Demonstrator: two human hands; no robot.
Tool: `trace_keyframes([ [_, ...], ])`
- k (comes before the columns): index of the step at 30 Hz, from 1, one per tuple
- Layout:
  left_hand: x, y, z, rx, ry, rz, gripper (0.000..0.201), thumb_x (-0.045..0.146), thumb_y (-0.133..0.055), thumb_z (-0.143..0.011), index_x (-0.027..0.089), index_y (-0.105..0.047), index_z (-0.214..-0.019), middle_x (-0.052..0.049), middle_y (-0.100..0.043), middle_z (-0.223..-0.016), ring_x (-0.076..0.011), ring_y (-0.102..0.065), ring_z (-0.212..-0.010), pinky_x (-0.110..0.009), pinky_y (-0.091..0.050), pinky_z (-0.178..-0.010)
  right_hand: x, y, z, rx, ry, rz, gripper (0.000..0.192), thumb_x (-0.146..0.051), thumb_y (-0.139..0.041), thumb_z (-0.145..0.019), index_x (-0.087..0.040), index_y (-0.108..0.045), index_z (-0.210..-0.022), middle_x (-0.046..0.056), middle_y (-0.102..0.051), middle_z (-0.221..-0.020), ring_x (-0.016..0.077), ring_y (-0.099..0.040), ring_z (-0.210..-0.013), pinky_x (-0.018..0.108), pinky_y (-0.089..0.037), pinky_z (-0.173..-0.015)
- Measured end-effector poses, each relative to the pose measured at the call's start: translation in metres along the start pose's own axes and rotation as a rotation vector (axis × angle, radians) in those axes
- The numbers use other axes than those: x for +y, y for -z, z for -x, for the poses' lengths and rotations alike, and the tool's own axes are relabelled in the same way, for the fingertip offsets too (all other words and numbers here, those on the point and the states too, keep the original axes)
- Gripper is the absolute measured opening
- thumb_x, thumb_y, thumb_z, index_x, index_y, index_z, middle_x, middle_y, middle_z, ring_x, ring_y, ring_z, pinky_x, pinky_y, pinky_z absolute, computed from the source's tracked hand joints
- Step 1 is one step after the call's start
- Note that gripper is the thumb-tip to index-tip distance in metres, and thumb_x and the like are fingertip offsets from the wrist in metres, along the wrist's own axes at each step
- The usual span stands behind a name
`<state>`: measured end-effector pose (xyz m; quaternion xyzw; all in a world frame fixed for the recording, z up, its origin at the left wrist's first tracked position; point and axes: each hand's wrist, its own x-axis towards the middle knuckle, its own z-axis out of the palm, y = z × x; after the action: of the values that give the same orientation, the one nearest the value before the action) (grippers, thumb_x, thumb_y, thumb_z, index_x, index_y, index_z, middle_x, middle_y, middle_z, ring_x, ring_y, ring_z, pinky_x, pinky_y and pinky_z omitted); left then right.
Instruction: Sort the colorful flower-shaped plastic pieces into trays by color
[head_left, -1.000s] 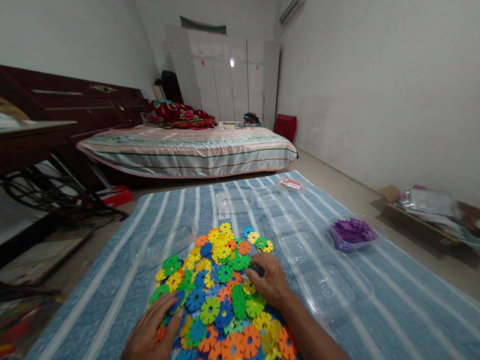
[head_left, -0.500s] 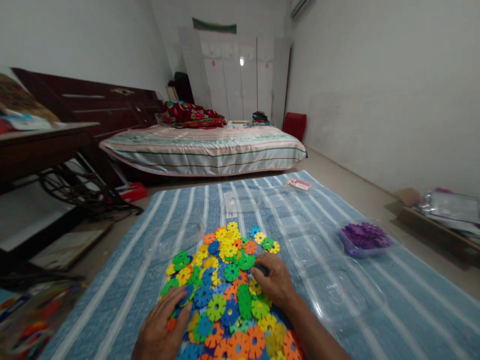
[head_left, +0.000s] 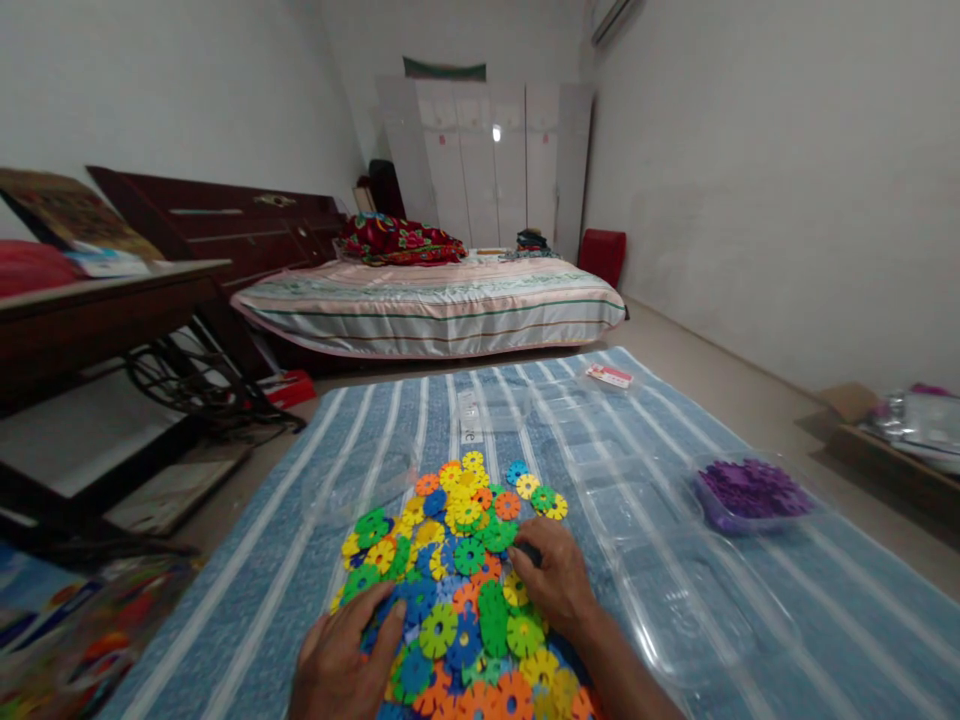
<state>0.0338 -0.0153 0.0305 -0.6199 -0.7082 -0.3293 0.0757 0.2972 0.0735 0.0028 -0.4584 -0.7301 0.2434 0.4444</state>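
Observation:
A heap of flat, toothed plastic discs (head_left: 459, 560) in yellow, green, blue and orange lies on a blue striped cloth (head_left: 352, 420). My right hand (head_left: 561, 582) rests on the heap's right side. Its fingertips pinch a dark blue disc (head_left: 527, 551). My left hand (head_left: 346, 660) lies palm down on the heap's near left edge, fingers stretched over blue and green discs and gripping nothing. Both wrists enter from the bottom of the view.
A clear tub of purple discs (head_left: 751, 492) stands at the right. Empty clear tubs (head_left: 705, 612) lie between it and the heap, with more farther back (head_left: 491, 410). A bed (head_left: 435, 300) is beyond the cloth, a dark table (head_left: 97, 310) at left, boxes (head_left: 892, 425) at right.
The view has swung a little, so everything sits farther right in the picture. Both hands stay on the heap; the left one has crept slightly inward.

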Motion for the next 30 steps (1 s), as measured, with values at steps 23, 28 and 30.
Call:
trace_keyframes([
  [23, 0.169, -0.122, -0.196, -0.465, -0.297, -0.177, 0.046, 0.012, -0.048, -0.086, 0.017, -0.060, -0.130, -0.014, -0.064, -0.128, -0.0272, -0.055, -0.123, -0.045, -0.039, -0.109, -0.002, -0.017, 0.008, 0.115, 0.112, 0.010, 0.019, -0.007, -0.055, -0.082, -0.023, -0.064, -0.085, 0.003, -0.066, -0.088, 0.0202, -0.062, -0.085, 0.033, -0.046, -0.081],
  [28, 0.200, -0.145, -0.217, -0.509, -0.285, -0.249, 0.046, 0.011, -0.044, -0.089, 0.021, -0.061, -0.130, -0.014, -0.065, -0.123, -0.0298, -0.052, -0.125, -0.055, -0.029, -0.113, -0.002, -0.020, 0.007, 0.147, 0.147, 0.021, 0.021, -0.007, -0.054, -0.084, -0.025, -0.064, -0.090, 0.003, -0.066, -0.088, 0.0206, -0.062, -0.085, 0.033, -0.046, -0.080],
  [30, 0.209, -0.154, -0.224, -0.525, -0.263, -0.254, 0.040, 0.012, -0.044, -0.089, 0.022, -0.067, -0.121, -0.014, -0.064, -0.125, -0.0315, -0.050, -0.127, -0.056, -0.031, -0.111, -0.002, -0.020, 0.006, 0.149, 0.150, 0.015, 0.021, -0.007, -0.053, -0.084, -0.025, -0.064, -0.089, 0.003, -0.066, -0.087, 0.0204, -0.062, -0.084, 0.032, -0.046, -0.078],
])
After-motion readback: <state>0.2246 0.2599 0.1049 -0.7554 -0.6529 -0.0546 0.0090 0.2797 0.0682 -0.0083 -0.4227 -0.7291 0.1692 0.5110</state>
